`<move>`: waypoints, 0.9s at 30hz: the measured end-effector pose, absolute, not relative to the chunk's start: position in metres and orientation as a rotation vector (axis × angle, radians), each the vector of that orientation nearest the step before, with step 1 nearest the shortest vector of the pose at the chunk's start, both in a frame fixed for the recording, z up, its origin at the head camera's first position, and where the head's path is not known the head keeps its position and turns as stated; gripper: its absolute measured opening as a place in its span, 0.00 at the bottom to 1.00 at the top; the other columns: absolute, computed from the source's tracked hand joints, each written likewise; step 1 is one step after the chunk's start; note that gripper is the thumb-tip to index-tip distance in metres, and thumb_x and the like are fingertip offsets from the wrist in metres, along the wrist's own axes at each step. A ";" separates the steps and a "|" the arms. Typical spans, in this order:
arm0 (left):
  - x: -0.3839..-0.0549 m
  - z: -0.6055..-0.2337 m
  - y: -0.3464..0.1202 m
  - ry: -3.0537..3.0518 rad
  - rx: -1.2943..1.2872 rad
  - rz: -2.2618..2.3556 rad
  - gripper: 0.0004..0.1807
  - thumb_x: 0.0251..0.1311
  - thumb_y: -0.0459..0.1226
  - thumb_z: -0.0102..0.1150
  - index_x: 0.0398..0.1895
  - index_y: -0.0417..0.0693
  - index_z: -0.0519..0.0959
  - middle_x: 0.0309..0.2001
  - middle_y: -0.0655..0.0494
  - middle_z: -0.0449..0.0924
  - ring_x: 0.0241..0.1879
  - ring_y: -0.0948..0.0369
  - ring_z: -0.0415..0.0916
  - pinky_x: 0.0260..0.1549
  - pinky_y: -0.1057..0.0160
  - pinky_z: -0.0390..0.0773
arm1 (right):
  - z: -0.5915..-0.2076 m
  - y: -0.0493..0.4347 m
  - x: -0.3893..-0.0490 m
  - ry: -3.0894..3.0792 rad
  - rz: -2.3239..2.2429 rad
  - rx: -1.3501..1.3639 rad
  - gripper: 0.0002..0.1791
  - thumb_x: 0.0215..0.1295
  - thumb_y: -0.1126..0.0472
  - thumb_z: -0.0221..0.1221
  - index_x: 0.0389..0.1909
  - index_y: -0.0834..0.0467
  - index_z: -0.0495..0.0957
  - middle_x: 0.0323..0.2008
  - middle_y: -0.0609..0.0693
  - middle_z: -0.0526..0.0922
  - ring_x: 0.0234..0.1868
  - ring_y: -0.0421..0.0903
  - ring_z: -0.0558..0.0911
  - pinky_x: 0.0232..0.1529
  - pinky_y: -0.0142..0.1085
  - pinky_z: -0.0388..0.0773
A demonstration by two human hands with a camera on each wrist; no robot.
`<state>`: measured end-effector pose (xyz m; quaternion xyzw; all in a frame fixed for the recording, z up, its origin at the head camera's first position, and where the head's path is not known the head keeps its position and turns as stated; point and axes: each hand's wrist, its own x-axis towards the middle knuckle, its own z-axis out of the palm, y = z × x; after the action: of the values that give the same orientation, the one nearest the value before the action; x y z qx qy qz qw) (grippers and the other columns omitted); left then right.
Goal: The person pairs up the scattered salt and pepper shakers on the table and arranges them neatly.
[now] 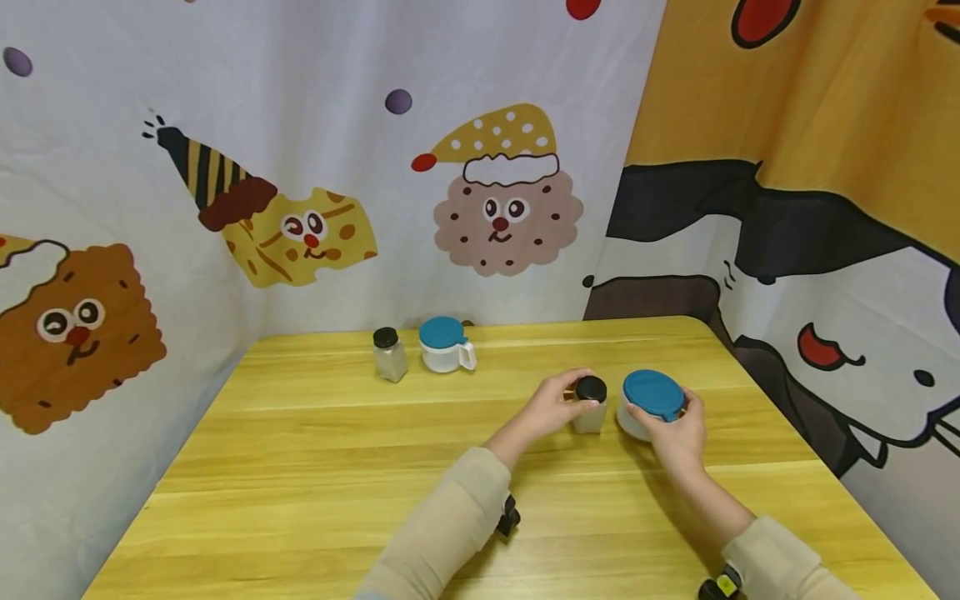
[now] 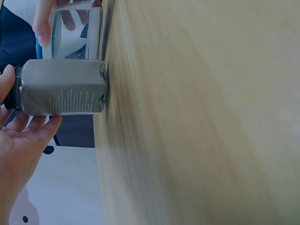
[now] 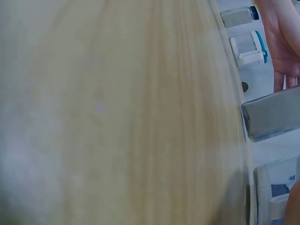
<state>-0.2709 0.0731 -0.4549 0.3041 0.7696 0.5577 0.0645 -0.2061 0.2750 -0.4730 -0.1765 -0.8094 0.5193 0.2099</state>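
Observation:
My left hand [image 1: 551, 408] holds a small square glass jar [image 1: 589, 419] by its black lid, fingers and thumb around the top. In the left wrist view the jar [image 2: 63, 89] has a greyish look and small white print, and its base is at the tabletop. Just right of it, my right hand [image 1: 681, 435] grips a clear container with a blue lid [image 1: 652, 393], thumb in front and fingers around the far right side. The container's handle is mostly hidden in the head view; its pale side [image 3: 263, 192] shows in the right wrist view.
At the back of the wooden table [image 1: 315, 483] stand a second black-lidded jar [image 1: 390, 362] and a second blue-lidded container [image 1: 441, 357], its white handle facing right. A printed curtain [image 1: 337, 75] hangs behind the table's back edge.

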 end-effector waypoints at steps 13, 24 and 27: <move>-0.269 -0.455 0.077 2.330 0.898 1.677 0.24 0.61 0.37 0.63 0.62 0.47 0.73 0.60 0.54 0.73 0.53 0.65 0.73 0.50 0.68 0.72 | -0.473 0.275 -0.204 -2.246 1.461 -0.500 0.54 0.51 0.54 0.73 0.70 0.67 0.48 0.65 0.69 0.58 0.65 0.64 0.60 0.63 0.57 0.58; -0.269 -0.454 0.081 2.339 0.893 1.652 0.25 0.62 0.38 0.62 0.63 0.47 0.72 0.61 0.55 0.72 0.55 0.64 0.72 0.52 0.67 0.72 | -0.476 0.275 -0.203 -2.250 1.436 -0.495 0.53 0.50 0.55 0.73 0.69 0.68 0.50 0.63 0.69 0.60 0.64 0.65 0.62 0.61 0.58 0.59; -0.269 -0.454 0.081 2.341 0.884 1.644 0.26 0.62 0.38 0.62 0.64 0.48 0.71 0.62 0.54 0.71 0.56 0.64 0.71 0.52 0.68 0.71 | -0.476 0.275 -0.202 -2.249 1.439 -0.492 0.53 0.50 0.55 0.73 0.69 0.68 0.50 0.63 0.69 0.60 0.64 0.65 0.62 0.61 0.58 0.60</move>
<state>-0.2688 0.0813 -0.4541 0.2945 0.7798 0.5475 0.0737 -0.2022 0.2753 -0.4757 -0.1773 -0.8096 0.5179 0.2117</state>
